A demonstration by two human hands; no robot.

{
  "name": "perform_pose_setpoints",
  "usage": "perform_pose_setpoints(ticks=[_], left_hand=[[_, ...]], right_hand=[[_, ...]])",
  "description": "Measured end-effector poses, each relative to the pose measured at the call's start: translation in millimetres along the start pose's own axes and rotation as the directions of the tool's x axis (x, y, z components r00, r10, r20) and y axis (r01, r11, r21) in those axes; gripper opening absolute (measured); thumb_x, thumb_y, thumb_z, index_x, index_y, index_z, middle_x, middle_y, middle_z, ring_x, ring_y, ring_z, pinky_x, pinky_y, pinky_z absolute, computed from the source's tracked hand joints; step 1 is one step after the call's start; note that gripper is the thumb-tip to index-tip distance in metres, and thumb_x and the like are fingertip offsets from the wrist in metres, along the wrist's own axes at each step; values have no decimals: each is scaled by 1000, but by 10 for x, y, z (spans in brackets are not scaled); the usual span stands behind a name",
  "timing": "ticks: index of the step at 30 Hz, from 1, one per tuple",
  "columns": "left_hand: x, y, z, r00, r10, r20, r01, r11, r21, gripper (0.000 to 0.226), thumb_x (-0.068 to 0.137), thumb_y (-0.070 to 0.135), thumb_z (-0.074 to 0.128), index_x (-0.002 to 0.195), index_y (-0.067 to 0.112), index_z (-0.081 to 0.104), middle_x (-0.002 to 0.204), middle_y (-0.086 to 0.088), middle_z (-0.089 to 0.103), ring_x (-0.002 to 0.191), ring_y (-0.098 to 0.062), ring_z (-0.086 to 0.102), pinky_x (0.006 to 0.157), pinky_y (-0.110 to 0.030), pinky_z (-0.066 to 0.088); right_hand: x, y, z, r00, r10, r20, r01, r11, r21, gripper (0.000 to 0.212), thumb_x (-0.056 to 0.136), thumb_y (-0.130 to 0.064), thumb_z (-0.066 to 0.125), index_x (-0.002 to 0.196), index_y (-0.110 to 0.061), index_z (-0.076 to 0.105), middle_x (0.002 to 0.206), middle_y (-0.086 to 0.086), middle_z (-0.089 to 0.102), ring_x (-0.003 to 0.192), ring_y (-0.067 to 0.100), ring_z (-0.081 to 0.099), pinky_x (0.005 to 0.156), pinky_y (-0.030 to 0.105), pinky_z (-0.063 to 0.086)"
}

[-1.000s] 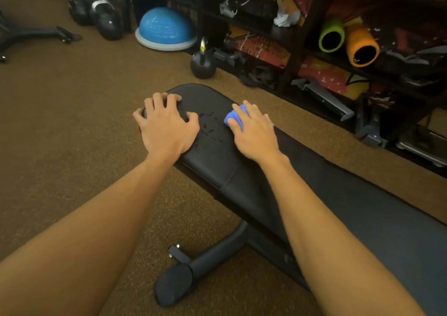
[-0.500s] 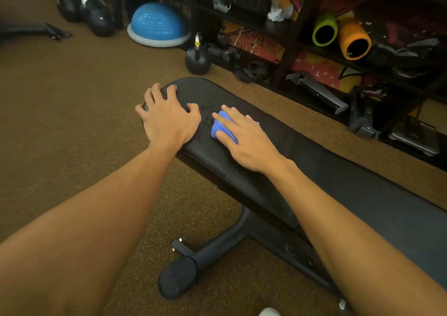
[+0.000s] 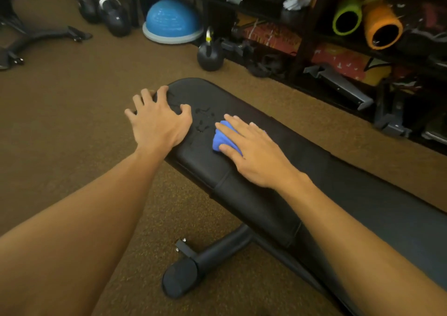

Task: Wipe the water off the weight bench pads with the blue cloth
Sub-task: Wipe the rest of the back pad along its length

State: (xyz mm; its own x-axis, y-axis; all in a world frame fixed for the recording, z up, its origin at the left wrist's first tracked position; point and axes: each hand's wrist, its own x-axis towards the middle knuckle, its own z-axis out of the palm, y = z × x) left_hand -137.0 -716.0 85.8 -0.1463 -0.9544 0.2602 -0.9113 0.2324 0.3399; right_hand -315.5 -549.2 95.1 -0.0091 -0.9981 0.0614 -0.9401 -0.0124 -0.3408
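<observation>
A black padded weight bench (image 3: 249, 194) runs from the centre toward the lower right. Water drops (image 3: 203, 119) glisten on its small end pad. My right hand (image 3: 254, 151) lies flat on the pad, pressing the bunched blue cloth (image 3: 221, 139), which pokes out under the fingers just right of the drops. My left hand (image 3: 157, 119) rests spread on the near left edge of the same pad, fingers curled over the rim, holding nothing.
The bench's foot bar (image 3: 200, 265) sticks out over brown carpet below the pad. A kettlebell (image 3: 209, 56), a blue balance dome (image 3: 171, 23) and more kettlebells (image 3: 106, 8) stand behind. A dark shelf rack with green (image 3: 347, 16) and orange foam rollers (image 3: 383, 26) lines the right.
My right hand has slid the blue cloth across the end pad toward me and slightly left, closer to the water drops. My left hand stays planted on the pad's edge.
</observation>
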Motion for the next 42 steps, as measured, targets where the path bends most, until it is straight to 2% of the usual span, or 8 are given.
perform_pose_setpoints(ticks=[5, 11, 17, 20, 25, 32, 39, 42], left_hand=[[37, 15, -26, 1000, 3, 28, -5, 998, 61, 71, 94, 68, 37, 153, 28, 44, 140, -11, 46, 132, -36, 41, 113, -61, 32], [34, 72, -88, 999, -23, 26, 20, 996, 84, 68, 95, 63, 46, 154, 30, 45, 141, -6, 48, 127, -33, 44, 106, -53, 35], [58, 76, -102, 995, -75, 59, 70, 995, 76, 66, 99, 58, 50, 159, 33, 42, 152, 0, 44, 137, -30, 42, 111, -53, 33], [60, 91, -102, 995, -85, 42, 82, 994, 67, 64, 99, 54, 53, 158, 32, 45, 153, 0, 47, 137, -29, 44, 110, -51, 34], [84, 114, -128, 991, -110, 74, 106, 993, 61, 63, 99, 51, 53, 159, 32, 45, 155, -1, 46, 139, -30, 43, 110, -52, 34], [105, 97, -144, 988, -118, 95, 112, 991, 68, 63, 100, 50, 53, 159, 32, 44, 157, -2, 45, 140, -29, 42, 111, -52, 34], [108, 72, -127, 989, -106, 104, 98, 992, 83, 64, 100, 49, 53, 161, 31, 43, 158, -3, 45, 140, -30, 43, 109, -51, 35], [116, 66, -113, 988, -108, 109, 99, 991, 86, 64, 100, 50, 52, 161, 32, 42, 160, -3, 43, 141, -30, 42, 110, -51, 35]], right_hand=[[442, 227, -58, 969, 248, -20, -248, 968, -29, 62, 112, -51, 28, 168, -28, 16, 177, 0, 2, 163, 18, -3, 132, 44, -1], [214, 16, -12, 1000, 14, 18, -13, 999, -53, 65, 112, -53, 22, 168, -20, 19, 177, 2, 4, 164, 20, -2, 133, 45, 5], [482, 206, -73, 963, 260, -65, -251, 961, 115, 63, 111, -43, 34, 166, -16, 21, 176, 1, 12, 164, 18, 3, 132, 50, 11], [672, 76, -66, 978, 207, -22, -205, 977, 64, 71, 113, -46, 33, 168, -11, 5, 177, 4, 3, 164, 22, -4, 132, 51, 9], [364, 141, -103, 998, -30, 58, 35, 994, -104, 63, 113, -45, 34, 168, -16, 20, 177, 3, 8, 164, 23, 5, 129, 51, 21], [743, 63, -103, 963, 269, -5, -269, 963, -9, 63, 113, -42, 34, 168, -17, 17, 177, 6, 8, 164, 26, 1, 131, 53, 14], [521, -51, -61, 996, 5, 88, 2, 997, -81, 64, 114, -44, 33, 168, -15, 15, 177, 7, 4, 164, 27, 1, 129, 54, 19], [438, 99, -142, 996, 64, 69, -61, 997, -49, 65, 113, -43, 39, 168, -16, 19, 177, 6, 7, 164, 24, 3, 129, 54, 19]])
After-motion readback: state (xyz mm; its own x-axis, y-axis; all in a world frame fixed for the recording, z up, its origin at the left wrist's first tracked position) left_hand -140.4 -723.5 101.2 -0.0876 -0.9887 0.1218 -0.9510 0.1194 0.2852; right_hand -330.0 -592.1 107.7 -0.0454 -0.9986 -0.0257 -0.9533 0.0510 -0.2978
